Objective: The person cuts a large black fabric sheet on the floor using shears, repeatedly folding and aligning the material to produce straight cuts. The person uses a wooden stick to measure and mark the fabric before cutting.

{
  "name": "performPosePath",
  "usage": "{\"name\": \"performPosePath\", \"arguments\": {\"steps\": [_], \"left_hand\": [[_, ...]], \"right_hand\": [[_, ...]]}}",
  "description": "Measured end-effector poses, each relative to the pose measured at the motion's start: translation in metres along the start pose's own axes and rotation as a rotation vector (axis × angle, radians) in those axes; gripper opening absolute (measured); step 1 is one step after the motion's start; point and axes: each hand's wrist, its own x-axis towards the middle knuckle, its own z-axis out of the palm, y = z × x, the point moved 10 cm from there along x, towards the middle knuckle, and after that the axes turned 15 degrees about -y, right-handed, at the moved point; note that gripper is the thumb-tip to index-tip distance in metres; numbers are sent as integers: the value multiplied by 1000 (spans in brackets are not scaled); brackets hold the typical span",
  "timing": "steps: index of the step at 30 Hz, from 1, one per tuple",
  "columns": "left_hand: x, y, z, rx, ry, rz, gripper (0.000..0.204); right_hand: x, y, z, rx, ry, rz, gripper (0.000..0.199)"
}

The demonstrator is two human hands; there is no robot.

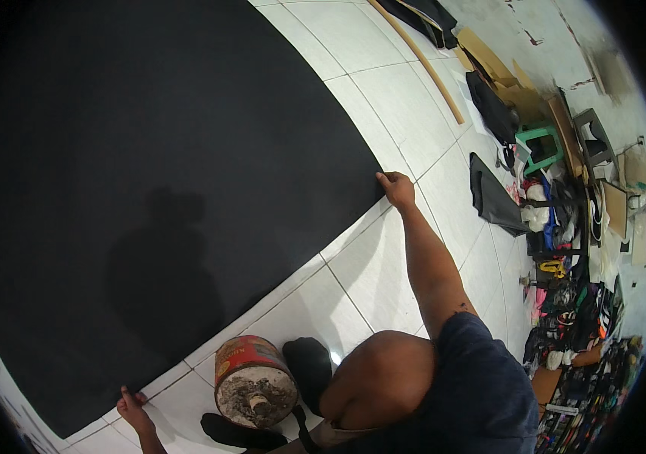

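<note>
A large black sheet [186, 136], looking like fabric, lies spread over the floor on the left and far side. My right hand [398, 191] pinches its right corner, the arm stretched out. At the near edge, toward the lower left, my left hand [133, 408] grips the sheet between thumb and fingers. My shadow falls across the dark surface. Between my feet stands a round red tin [251, 353] with a grimy, crusted top and a pale stub in its middle. My bent knee is just right of it.
White floor tiles [361, 284] border the sheet. A wooden stick [425, 64] lies at the far right, near a folded black piece [493, 197]. Along the right wall are a green stool [539, 149] and a heap of mixed cloths and bags [565, 303].
</note>
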Motion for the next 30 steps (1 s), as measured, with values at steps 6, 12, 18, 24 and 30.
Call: {"name": "performPosePath", "arguments": {"steps": [6, 12, 18, 24, 30], "left_hand": [[-4, 5, 4, -46, 3, -38, 45], [-8, 17, 5, 91, 30, -84, 51], [-14, -16, -18, -435, 261, -194, 33], [-11, -32, -41, -357, 250, -217, 30], [-9, -18, -28, -378, 186, -171, 23]], "right_hand": [[7, -8, 6, -80, 0, -59, 52], [25, 19, 18, 27, -50, -82, 51], [20, 9, 15, -7, -29, -46, 51], [27, 5, 12, -75, -43, -55, 53], [28, 28, 20, 93, -97, -2, 56]]}}
